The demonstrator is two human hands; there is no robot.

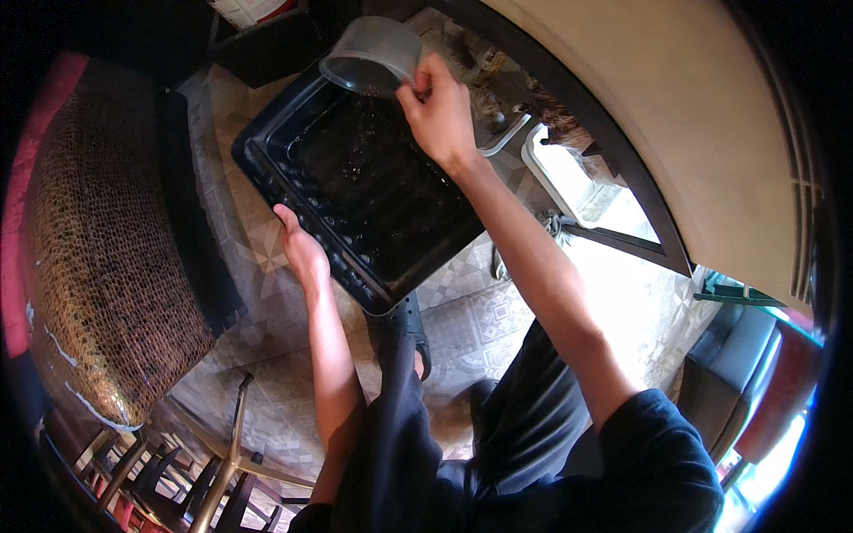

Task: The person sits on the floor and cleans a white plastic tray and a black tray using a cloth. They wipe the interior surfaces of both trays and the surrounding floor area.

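Note:
A black, deep-sided rectangular tray (320,200) is held out before me, above the tiled floor. My left hand (305,253) grips its left side, with the thumb along the rim and the other fingers hidden beneath. Over the far end of the tray, my right hand (443,116) holds a clear plastic tub (376,50) by its rim. The tub lies tilted on its side, its mouth facing down into the tray. Small pale specks or drops dot the tray's dark bottom below that mouth.
To the left stands a net-covered bulky form (120,233). A black bin (260,53) sits at the far side. Metal furniture legs (233,440) are at lower left. On the right are a white plastic piece (566,176), a dark frame (613,153) and a padded seat (743,346).

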